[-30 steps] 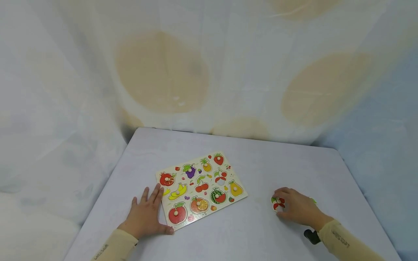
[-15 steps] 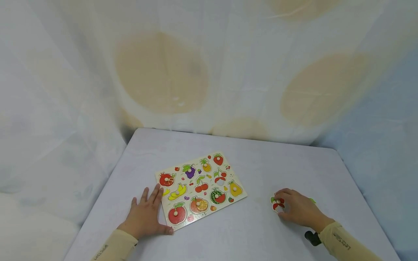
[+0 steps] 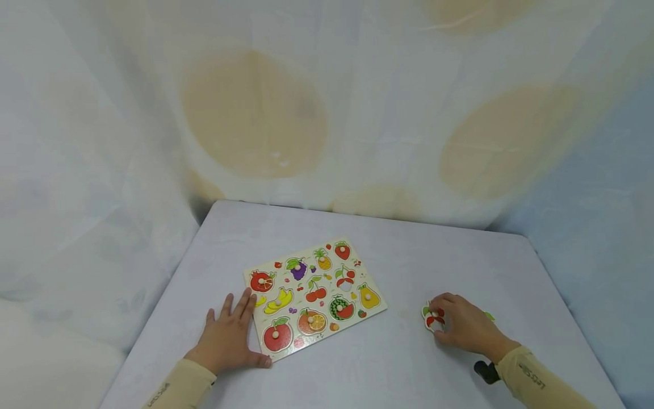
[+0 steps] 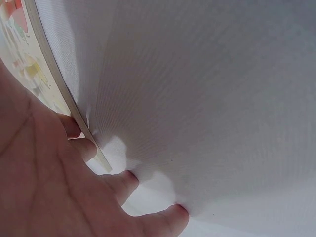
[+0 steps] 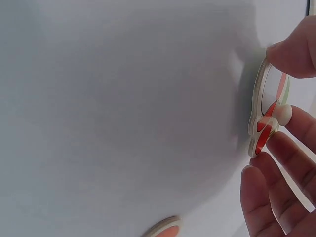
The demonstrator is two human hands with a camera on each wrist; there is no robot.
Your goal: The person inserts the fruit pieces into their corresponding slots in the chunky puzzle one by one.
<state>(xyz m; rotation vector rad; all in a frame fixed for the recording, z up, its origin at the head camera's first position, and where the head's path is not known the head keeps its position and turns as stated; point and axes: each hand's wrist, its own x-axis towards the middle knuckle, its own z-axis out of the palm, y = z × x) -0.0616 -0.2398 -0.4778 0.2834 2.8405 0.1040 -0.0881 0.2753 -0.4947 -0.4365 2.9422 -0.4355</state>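
My left hand (image 3: pixel 227 335) lies with fingers spread at the left edge of a wooden fruit peg puzzle board (image 3: pixel 327 341). In the left wrist view, two fingertips touch the board's edge and the others reach past it onto the cloth. At the right, my right hand (image 3: pixel 467 326) pinches a puzzle piece (image 5: pixel 266 106) with red and white fruit and a pale knob. The thumb is on one end of it, fingertips by the knob and the other end. Fruit pictures with knobs, such as the apple (image 3: pixel 277 338) and pear (image 3: pixel 368 296), fill most of the board.
Another puzzle piece (image 5: pixel 168 231) with an orange-red face lies on the table (image 3: pixel 388 363); in the head view a green tip (image 3: pixel 489 316) shows behind the right hand. A small black object (image 3: pixel 486 372) is beside the right wrist. Curtains surround the table.
The piece in my right hand has shifted very slightly to the left and turned a little. My left hand and the board have stayed in place.
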